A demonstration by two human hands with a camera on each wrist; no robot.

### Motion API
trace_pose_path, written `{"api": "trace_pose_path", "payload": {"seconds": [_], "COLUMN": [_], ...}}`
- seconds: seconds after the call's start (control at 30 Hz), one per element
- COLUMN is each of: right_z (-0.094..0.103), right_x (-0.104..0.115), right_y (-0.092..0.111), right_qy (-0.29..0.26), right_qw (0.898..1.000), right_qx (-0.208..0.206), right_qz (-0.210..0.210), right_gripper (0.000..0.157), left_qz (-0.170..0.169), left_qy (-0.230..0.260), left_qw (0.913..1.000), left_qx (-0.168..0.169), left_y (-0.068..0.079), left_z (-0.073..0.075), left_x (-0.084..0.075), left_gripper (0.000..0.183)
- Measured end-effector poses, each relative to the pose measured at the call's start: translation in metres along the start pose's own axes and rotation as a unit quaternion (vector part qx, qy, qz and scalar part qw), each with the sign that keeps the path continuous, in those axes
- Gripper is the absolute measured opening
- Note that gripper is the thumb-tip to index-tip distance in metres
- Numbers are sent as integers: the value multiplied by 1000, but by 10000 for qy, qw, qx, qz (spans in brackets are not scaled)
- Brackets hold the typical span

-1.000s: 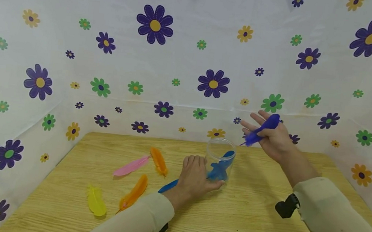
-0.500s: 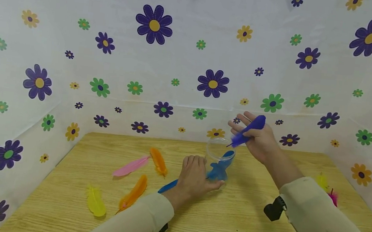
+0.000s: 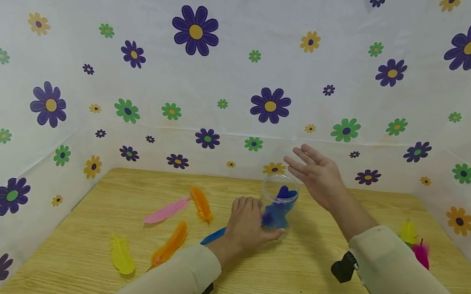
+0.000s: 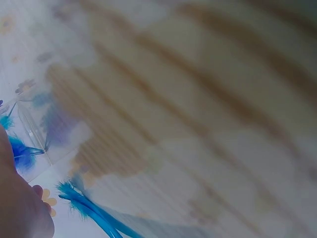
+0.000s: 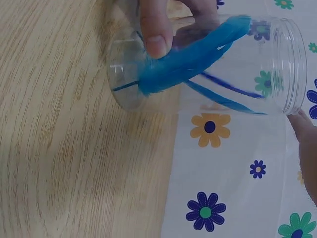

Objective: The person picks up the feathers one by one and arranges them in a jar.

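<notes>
An open-topped clear jar (image 3: 266, 193) stands upright on the table. My left hand (image 3: 249, 222) holds it low on its side, the thumb across the front. Inside lean bright blue feathers (image 5: 198, 57) and a dark blue feather (image 3: 284, 191). My right hand (image 3: 320, 177) is raised just right of the jar's rim, fingers spread and nothing in them. In the right wrist view, part of that hand (image 5: 308, 153) shows close by the jar's mouth. A blue feather (image 3: 213, 236) lies beside the left wrist, partly hidden by it.
On the left lie a pink feather (image 3: 167, 210), two orange feathers (image 3: 201, 204) and a yellow feather (image 3: 122, 254). Another yellow feather (image 3: 408, 231) and a magenta feather (image 3: 421, 253) lie at the right, partly behind the sleeve. Flower-printed cloth (image 3: 225, 79) walls the table (image 3: 289, 287).
My right hand has moved left to the jar and let go of the dark blue feather, which is now inside it. The left hand has kept its hold on the jar.
</notes>
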State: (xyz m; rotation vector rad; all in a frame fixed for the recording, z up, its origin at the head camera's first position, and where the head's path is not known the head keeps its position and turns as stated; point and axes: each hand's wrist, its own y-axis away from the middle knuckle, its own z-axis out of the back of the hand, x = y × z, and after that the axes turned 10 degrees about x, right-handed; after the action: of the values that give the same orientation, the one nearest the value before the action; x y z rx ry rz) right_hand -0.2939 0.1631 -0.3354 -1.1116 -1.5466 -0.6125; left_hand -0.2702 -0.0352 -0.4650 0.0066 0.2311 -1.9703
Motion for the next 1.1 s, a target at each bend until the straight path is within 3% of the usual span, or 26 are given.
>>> {"api": "trace_pose_path", "payload": {"seconds": [0.23, 0.67, 0.97, 1.1], "right_z": [2, 17, 42, 54], "right_x": [1, 10, 22, 30], "right_y": [3, 20, 40, 48], "right_qy": [260, 998, 2069, 2059], "right_qw": [9994, 9944, 9766, 9756], "right_qx": [208, -239, -541, -608], "right_qz": [77, 248, 207, 463], "right_gripper": [61, 52, 52, 51], "left_qz": [3, -2, -25, -50], "left_qy": [52, -140, -38, -30], "left_qw": [10000, 9999, 10000, 9999], "left_qx": [-8, -39, -64, -144], "left_y": [0, 1, 1, 0], "left_z": [0, 0, -1, -2], "left_x": [0, 0, 0, 1], "left_gripper": [89, 88, 86, 84]}}
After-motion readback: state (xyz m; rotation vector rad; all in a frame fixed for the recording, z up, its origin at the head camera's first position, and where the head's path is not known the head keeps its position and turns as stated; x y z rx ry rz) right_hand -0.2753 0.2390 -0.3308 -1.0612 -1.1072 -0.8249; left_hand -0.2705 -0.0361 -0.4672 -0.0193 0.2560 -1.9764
